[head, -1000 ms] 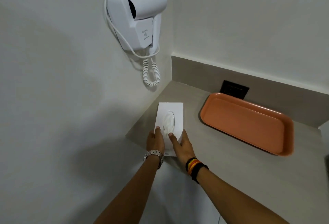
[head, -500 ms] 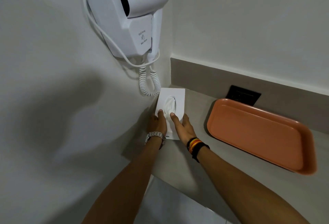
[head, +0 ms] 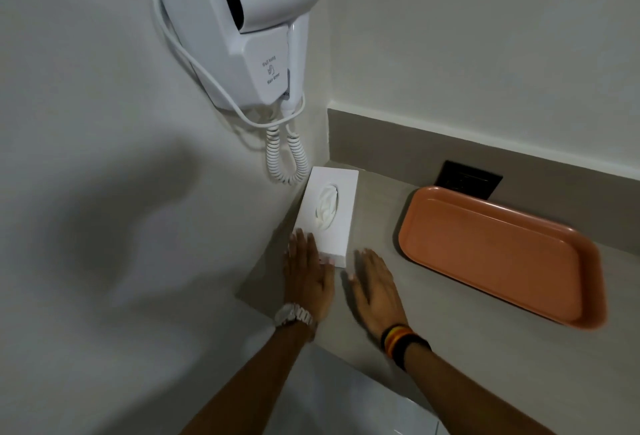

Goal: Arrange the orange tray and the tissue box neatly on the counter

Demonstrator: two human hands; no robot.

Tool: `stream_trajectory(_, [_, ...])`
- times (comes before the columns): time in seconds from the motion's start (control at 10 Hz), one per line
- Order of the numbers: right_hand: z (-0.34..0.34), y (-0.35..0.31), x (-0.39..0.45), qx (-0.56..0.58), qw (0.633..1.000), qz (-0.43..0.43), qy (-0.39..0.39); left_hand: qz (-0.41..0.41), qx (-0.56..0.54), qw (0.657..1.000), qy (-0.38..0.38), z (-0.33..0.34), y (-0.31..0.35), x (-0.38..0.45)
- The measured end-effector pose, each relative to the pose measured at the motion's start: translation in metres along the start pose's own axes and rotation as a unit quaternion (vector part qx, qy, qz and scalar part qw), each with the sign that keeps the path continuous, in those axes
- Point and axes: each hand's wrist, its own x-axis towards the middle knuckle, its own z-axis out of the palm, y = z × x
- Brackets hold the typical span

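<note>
the white tissue box point(head: 329, 216) lies flat on the grey counter point(head: 450, 330), in the back left corner, with its long left side close along the left wall and its far end near the grey backsplash point(head: 398, 137). a white tissue point(head: 327, 206) stands out a little from the oval opening on its top.

the left hand point(head: 306, 279) is open and flat, fingers straight, and its fingertips touch the near left corner of the box; it grips nothing. the right hand point(head: 375, 287) is also open and flat, palm down, just beside the near right corner of the box but apart from it, and it holds nothing. whether this palm touches the counter i cannot tell. a metal watch point(head: 294, 316) is on the left wrist, and some coloured bands point(head: 400, 339) are on the right wrist.

the orange tray point(head: 502, 254) lies on the counter to the right of the box, well apart from it, a little turned against the backsplash, and there is nothing in it. behind its far left corner a black socket plate point(head: 467, 178) sits in the backsplash.

above the box, a white hair dryer point(head: 249, 26) hangs in its holder on the left wall, and its coiled cord point(head: 285, 154) comes down near the far end of the box.
</note>
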Motion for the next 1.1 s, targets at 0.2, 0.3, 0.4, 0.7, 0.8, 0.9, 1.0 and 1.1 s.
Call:
stream_trajectory(0.2, [0.009,0.047,-0.039,-0.261,0.963,-0.059,-0.018,0.043,0.065,0.996,-0.041,0.022,0.001,-0.031])
stream_trajectory(0.3, [0.010,0.047,-0.036,-0.273,0.960,-0.054,-0.027,0.006,0.096,0.993,-0.068,0.021,0.008,-0.020])
stream_trajectory(0.4, [0.010,0.046,-0.034,-0.277,0.959,-0.050,-0.028,-0.023,0.118,0.989,-0.090,0.017,0.012,0.002])
stream_trajectory(0.7, [0.009,0.047,-0.033,-0.264,0.963,-0.049,-0.020,-0.030,0.116,0.984,-0.131,0.014,-0.001,0.067])
stream_trajectory(0.8, [0.010,0.048,-0.034,-0.258,0.965,-0.047,-0.018,-0.014,0.143,0.982,-0.126,0.014,-0.012,0.072])
stream_trajectory(0.9, [0.009,0.046,-0.034,-0.261,0.964,-0.048,-0.017,-0.007,0.151,0.980,-0.129,0.014,-0.014,0.069])
stream_trajectory(1.0, [0.009,0.046,-0.036,-0.263,0.963,-0.053,-0.016,-0.016,0.125,0.985,-0.120,0.011,-0.011,0.068])
stream_trajectory(1.1, [0.010,0.046,-0.032,-0.251,0.967,-0.053,-0.005,0.008,0.081,0.996,-0.045,0.009,0.000,0.049])
